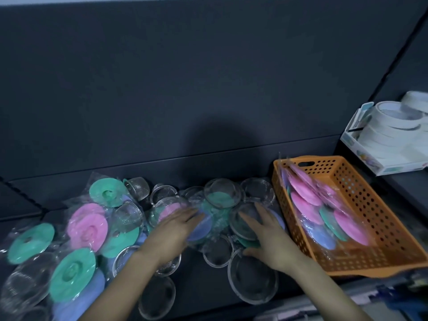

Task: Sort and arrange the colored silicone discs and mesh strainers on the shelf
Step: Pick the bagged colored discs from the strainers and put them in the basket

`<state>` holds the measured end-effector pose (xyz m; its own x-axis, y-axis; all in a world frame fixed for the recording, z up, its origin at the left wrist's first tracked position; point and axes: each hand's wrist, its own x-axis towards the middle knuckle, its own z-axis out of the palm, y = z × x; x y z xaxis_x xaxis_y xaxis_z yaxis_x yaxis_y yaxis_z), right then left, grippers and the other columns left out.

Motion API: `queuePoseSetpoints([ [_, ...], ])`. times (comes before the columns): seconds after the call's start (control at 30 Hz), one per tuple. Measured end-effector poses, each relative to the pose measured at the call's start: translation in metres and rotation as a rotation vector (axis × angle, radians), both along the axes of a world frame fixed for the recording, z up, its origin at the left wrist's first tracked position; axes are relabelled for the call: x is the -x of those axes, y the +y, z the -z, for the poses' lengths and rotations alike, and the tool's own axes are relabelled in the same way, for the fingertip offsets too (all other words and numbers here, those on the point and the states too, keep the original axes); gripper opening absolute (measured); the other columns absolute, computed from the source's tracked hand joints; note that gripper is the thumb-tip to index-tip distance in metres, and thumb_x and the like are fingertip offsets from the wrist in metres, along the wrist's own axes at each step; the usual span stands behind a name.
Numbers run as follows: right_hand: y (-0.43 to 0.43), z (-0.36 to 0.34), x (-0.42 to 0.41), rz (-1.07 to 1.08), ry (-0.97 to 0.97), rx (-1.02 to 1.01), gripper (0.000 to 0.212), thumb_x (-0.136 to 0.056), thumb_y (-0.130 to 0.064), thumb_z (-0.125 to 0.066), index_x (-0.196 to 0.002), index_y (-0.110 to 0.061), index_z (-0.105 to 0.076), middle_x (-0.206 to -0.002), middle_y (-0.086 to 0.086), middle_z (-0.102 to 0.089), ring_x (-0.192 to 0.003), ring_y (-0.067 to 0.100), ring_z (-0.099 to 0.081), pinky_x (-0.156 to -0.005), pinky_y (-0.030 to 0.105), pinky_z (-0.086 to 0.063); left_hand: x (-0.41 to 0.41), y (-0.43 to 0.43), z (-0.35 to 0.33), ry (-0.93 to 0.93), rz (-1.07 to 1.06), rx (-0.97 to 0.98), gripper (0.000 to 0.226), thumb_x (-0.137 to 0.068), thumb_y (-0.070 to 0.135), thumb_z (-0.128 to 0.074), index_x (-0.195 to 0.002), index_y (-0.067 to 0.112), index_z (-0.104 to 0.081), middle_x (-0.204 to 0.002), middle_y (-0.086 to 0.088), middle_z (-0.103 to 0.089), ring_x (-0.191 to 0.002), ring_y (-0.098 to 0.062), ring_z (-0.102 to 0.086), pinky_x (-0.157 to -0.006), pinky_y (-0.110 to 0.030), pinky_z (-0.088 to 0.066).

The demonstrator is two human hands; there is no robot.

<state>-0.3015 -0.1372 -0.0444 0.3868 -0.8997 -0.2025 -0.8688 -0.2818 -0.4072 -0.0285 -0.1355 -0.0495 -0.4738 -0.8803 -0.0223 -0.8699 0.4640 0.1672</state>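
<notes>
While the left hand (171, 230) and right hand (271, 238) lie unclenched, bagged pink, green, blue discs (88, 228) overlap mesh strainers (252, 281).

Bagged pink, green, blue discs (73, 272) and mesh strainers (253, 281) litter the shelf (196, 293).

Left hand (172, 232), right hand (269, 239): bare; forearms bare to frame edge.

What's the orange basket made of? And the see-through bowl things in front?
Orange basket: looks like hard plastic, matte, one even colour, with moulded rows of holes. Mesh strainers: probably fine metal wire, grey and see-through with a shinier rim, though blur leaves that uncertain.
</notes>
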Motion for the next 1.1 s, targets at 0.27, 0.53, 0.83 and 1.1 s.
queuePoseSetpoints([
  [0.27, -0.006, 0.004, -0.003, 0.13, -0.037, 0.117, 0.066, -0.091, -0.021, -0.056, -0.148, -0.029, -0.024, -0.158, 0.01, -0.009, -0.145, 0.028, -0.014, -0.116, 0.032, -0.022, 0.015, -0.003, -0.012, 0.255, -0.252, 0.143, 0.05, -0.082, 0.005, -0.063, -0.129, 0.019, -0.051, -0.12, -0.002, -0.062, -0.098, -0.03, -0.064, -0.072, -0.037, -0.054],
  [0.53, -0.005, 0.006, 0.005, 0.105, -0.071, 0.095, 0.069, -0.089, -0.029, -0.061, -0.148, -0.031, -0.024, -0.158, 0.008, -0.004, -0.146, 0.027, -0.008, -0.118, 0.033, -0.018, 0.029, -0.026, -0.017, 0.011, -0.128, -0.232, 0.088, -0.083, 0.048, -0.064, -0.15, 0.02, -0.014, -0.158, -0.002, -0.015, -0.143, -0.021, -0.02, -0.111, -0.029, -0.021],
  [0.83, -0.001, 0.006, 0.011, -0.028, 0.022, -0.005, 0.069, -0.083, -0.049, -0.063, -0.142, -0.047, -0.029, -0.157, -0.002, 0.019, -0.145, 0.032, 0.01, -0.118, 0.045, -0.009, 0.019, -0.027, -0.024, -0.157, -0.02, -0.379, 0.13, -0.058, 0.051, -0.082, -0.146, 0.041, 0.013, -0.157, 0.005, 0.021, -0.146, -0.015, 0.007, -0.114, -0.028, -0.016],
  [1.1, 0.005, 0.0, -0.018, 0.093, 0.135, -0.054, 0.089, -0.074, -0.065, -0.061, -0.146, -0.041, -0.015, -0.153, -0.003, 0.03, -0.139, 0.045, 0.016, -0.112, 0.059, -0.014, 0.011, -0.019, -0.019, -0.195, 0.031, -0.283, 0.1, -0.081, 0.036, -0.07, -0.147, 0.043, 0.005, -0.158, 0.001, 0.019, -0.147, -0.019, 0.005, -0.118, -0.033, -0.014],
])
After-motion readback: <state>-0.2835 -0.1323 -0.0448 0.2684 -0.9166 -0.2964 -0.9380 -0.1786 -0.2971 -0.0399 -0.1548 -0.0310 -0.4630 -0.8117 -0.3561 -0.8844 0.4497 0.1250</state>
